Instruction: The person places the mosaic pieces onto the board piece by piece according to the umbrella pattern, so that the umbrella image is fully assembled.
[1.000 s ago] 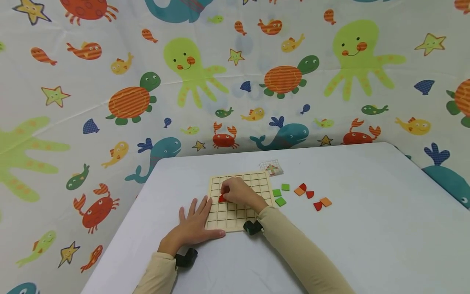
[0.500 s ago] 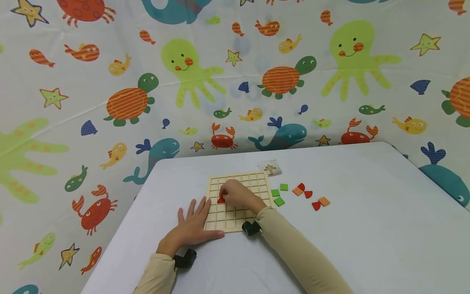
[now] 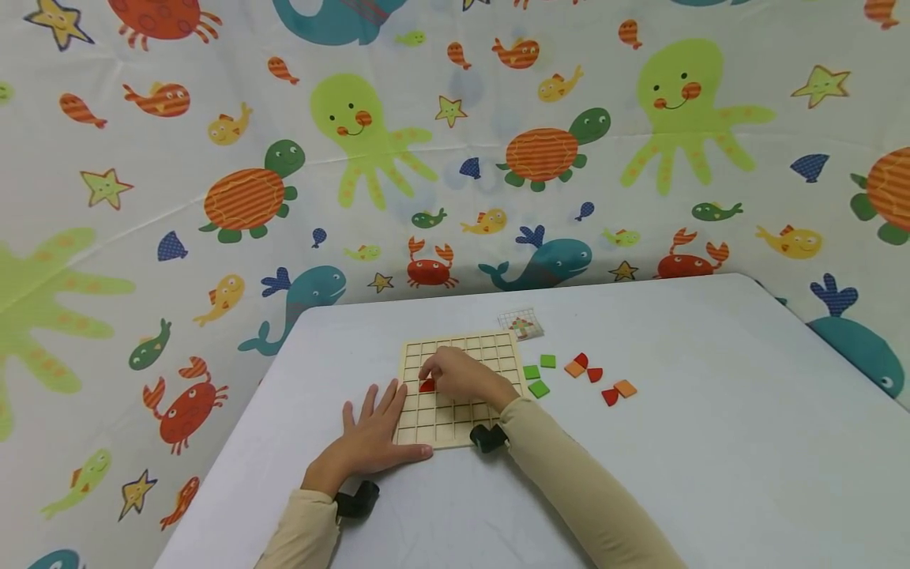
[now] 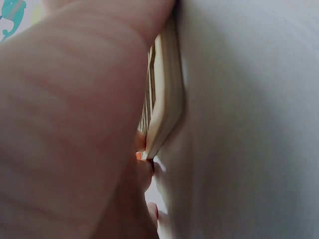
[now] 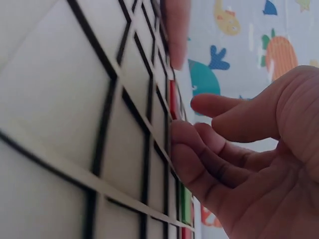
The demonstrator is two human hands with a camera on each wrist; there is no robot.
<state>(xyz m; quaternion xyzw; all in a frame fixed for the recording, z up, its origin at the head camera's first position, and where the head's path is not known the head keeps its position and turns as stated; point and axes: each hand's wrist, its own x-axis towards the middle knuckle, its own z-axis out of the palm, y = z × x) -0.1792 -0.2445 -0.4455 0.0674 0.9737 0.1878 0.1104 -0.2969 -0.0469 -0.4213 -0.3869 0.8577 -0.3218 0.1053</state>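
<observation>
White table stands before a curtain printed with sea animals. The left hand lies around the near left corner of the wooden grid board, its fingers straight and spread. The right hand is over the board, fingers bent, close to a red piece on the grid's left part; whether they pinch it, one cannot tell. Green squares lie just right.

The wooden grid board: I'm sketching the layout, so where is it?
In the head view, the grid board lies on the table, with the left hand at its left edge, the right hand over it and green squares to its right.
</observation>
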